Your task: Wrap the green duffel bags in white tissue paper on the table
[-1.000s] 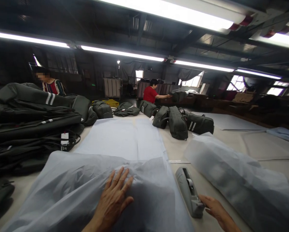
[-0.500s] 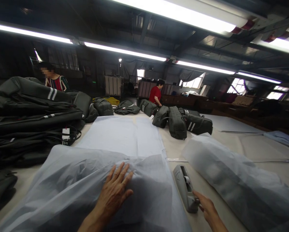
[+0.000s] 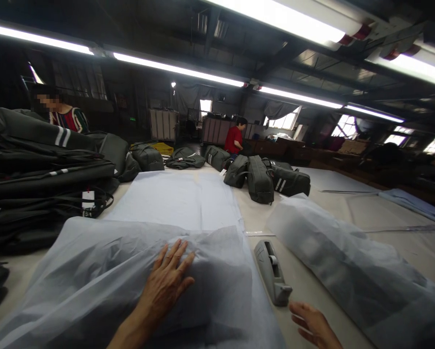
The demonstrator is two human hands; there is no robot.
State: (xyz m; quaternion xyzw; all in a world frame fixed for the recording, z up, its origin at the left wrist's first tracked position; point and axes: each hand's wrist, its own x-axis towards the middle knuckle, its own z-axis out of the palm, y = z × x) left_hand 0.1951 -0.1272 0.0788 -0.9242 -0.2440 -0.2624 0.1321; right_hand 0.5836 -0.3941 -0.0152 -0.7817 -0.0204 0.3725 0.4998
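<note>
My left hand (image 3: 169,276) lies flat with its fingers spread on a translucent whitish sheet (image 3: 217,281), which covers a dark, bulky shape. Off to the right, a grey tape dispenser (image 3: 271,274) stands on the table, a pale roll set in its top. Just beyond the dispenser's near end is my right hand (image 3: 314,325), apart from it. The thumb and forefinger of that hand look pinched together, and the other fingers curl loosely. Anything between the fingertips is too small to make out. Under the wrapped shape, more white sheet (image 3: 169,194) stretches away across the table.
Another wrapped bundle (image 3: 341,252) lies at the right. Dark bags with white stripes are piled at the left (image 3: 46,160), and several more bags (image 3: 261,177) stand farther back. Two people, one in a red shirt (image 3: 233,139), are beyond the table.
My right hand has come away from the near end of the tape dispenser, towards me. My left hand stays on the sheet. The view has shifted slightly.
</note>
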